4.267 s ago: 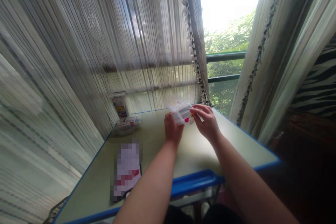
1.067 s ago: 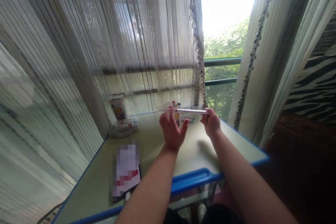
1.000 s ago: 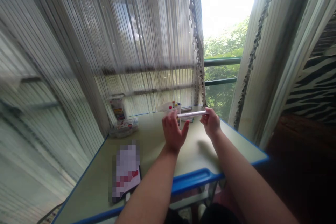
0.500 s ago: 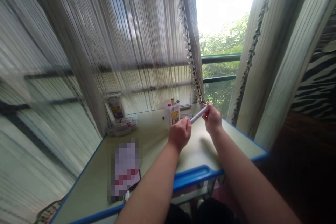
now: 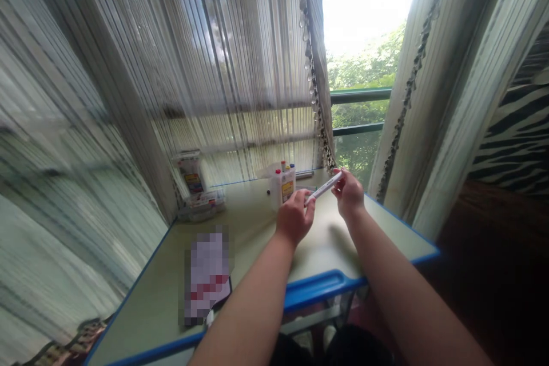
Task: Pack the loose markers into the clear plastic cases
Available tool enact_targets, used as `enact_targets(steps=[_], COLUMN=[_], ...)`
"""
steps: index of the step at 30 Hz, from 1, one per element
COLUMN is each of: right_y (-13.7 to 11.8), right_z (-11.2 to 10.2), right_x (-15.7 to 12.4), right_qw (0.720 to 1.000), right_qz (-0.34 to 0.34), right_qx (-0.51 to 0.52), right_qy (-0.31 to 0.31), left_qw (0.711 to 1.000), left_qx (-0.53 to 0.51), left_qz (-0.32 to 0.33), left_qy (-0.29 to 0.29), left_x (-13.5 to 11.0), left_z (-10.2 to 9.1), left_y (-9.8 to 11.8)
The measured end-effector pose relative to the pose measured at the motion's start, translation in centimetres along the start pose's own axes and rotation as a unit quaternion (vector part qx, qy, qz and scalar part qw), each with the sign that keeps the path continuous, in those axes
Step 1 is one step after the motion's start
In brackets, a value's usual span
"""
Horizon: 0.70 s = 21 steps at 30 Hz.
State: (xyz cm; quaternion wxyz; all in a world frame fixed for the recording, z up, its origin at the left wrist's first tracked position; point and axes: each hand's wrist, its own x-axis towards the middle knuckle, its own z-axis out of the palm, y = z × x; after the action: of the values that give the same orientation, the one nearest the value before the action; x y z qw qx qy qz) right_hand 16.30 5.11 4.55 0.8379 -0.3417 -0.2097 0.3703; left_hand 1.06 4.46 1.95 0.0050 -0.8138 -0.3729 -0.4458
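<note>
A white marker (image 5: 325,188) with small dark lettering slants above the desk, held between both hands. My left hand (image 5: 295,215) is closed around its lower end, thumb and fingers pinching it. The upper end is in the fingers of my right hand (image 5: 349,194), which cover the tip. Just behind my left hand stands a clear case of markers (image 5: 286,185) with red, yellow and blue caps and a yellow label; my hand hides its lower right part.
The pale desk (image 5: 257,240) has a blue rim and a pen groove (image 5: 317,289). On the left lie a blurred-out flat item (image 5: 208,274) and a clear box (image 5: 201,206), with a packet (image 5: 190,174) behind. A striped curtain (image 5: 240,68) hangs against the far edge.
The marker has rolled slightly, and its lettering now shows more clearly. My left fingers have shifted and look looser on its lower end. My right hand has barely moved.
</note>
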Motion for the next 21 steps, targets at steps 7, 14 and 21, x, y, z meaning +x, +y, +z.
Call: enact_targets(steps=[7,14,21], right_y=[-0.17,-0.29,-0.20], right_z=[-0.10,-0.01,0.15], right_x=[0.14,-0.01,-0.22], right_qw=[1.000,1.000,0.999], right_qz=[0.022,0.028,-0.001], right_qx=[0.021,0.002,-0.037], right_qy=[-0.002,-0.004,-0.006], left_qw=[0.999,0.998,0.996], left_qx=[0.033,0.049,0.067], left_qz=[0.013,-0.014,-0.051], left_qy=[-0.011,-0.035,-0.038], left_x=[0.05,0.14,0.33], left_z=[0.26,0.48,0.51], left_y=[-0.21,-0.43,-0.40])
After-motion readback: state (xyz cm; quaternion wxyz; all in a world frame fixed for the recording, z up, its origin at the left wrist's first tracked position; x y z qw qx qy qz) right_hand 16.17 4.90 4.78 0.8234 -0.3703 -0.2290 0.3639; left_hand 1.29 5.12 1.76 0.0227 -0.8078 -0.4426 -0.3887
